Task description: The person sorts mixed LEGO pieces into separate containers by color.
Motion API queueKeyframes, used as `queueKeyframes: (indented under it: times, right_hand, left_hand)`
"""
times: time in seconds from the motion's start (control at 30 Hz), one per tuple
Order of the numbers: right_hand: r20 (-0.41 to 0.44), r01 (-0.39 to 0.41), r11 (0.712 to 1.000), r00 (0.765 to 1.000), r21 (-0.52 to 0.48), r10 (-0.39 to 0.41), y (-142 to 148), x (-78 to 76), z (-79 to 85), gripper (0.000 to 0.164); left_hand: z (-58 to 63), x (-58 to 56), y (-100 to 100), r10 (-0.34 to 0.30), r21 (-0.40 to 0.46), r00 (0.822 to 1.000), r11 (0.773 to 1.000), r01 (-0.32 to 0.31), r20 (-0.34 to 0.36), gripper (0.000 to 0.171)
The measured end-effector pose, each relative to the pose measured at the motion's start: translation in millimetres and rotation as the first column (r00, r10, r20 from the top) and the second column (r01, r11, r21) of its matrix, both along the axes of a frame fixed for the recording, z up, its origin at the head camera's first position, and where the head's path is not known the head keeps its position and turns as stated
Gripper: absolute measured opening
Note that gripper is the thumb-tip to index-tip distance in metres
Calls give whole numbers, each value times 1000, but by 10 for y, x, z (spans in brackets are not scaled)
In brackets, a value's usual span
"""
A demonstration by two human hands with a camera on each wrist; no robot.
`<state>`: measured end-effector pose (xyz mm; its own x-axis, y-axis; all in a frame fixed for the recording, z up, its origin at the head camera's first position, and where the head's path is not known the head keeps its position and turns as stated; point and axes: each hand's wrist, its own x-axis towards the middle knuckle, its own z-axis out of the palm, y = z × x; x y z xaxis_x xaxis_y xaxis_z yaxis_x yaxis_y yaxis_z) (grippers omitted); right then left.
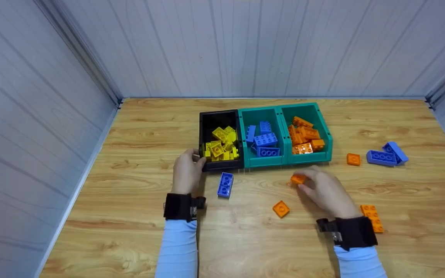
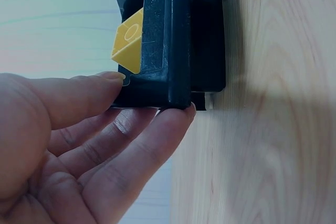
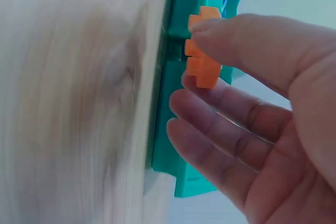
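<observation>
My left hand (image 1: pixel 187 172) grips the front left corner of a black bin (image 1: pixel 222 166) that holds several yellow bricks (image 1: pixel 219 134). In the left wrist view the thumb lies at the bin's side wall and the fingertips at its front edge (image 2: pixel 178 40). My right hand (image 1: pixel 328 191) pinches an orange brick (image 3: pixel 210 51) between thumb and fingers, its studs showing in the right wrist view. This hand is just in front of the teal bins, near the right teal bin (image 1: pixel 309 158), which holds several orange bricks (image 1: pixel 303 133).
A middle teal bin (image 1: pixel 263 160) holds several blue bricks (image 1: pixel 265 139). On the wooden table (image 1: pixel 137 239) lie a blue brick (image 1: pixel 225 185), an orange square brick (image 1: pixel 281 209), another orange square brick (image 1: pixel 353 159), two blue bricks (image 1: pixel 381 158) and a longer orange brick (image 1: pixel 372 218). Pale panels stand behind.
</observation>
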<state>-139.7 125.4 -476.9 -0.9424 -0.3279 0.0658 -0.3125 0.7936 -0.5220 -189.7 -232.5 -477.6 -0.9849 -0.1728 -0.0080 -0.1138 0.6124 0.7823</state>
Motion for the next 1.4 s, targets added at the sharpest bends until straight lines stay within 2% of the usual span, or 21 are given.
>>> queueKeyframes:
  times: [0.23,0.47,0.57,0.73,0.87,1.0,1.17,1.3,1.4]
  right_hand:
    - [-100,87,992,990,-90,-96,108,-52,30,28]
    - [-265,151,976,946,-157,-189,172,-145,47,23]
    - [-275,189,966,933,-175,-233,199,-197,40,21]
    - [-242,257,950,924,-180,-296,201,-324,24,20]
    - [-253,253,952,923,-173,-291,165,-453,12,21]
    - [-285,222,963,923,-155,-258,142,-519,24,23]
    - [-318,207,965,915,-160,-249,181,-474,95,23]
    - [-316,251,955,904,-158,-290,274,-308,171,21]
    - [-256,283,953,918,-111,-303,381,-145,224,23]
  left_hand:
    - [21,-11,-6,9,7,1000,1000,-9,6,22]
    - [23,-18,44,6,19,1000,1000,-6,0,20]
    - [22,-23,78,-2,14,1000,1000,2,-6,20]
    - [16,-22,109,-15,12,1000,1000,15,-8,20]
    - [21,-12,104,-16,6,1000,1000,16,-16,20]
    - [11,-13,92,-16,2,1000,1000,17,-17,20]
    - [7,-9,67,-11,-10,999,1000,11,-38,18]
    - [14,2,34,-9,-10,999,1000,9,-39,16]
    - [16,6,-2,-6,-3,999,1000,6,-38,17]
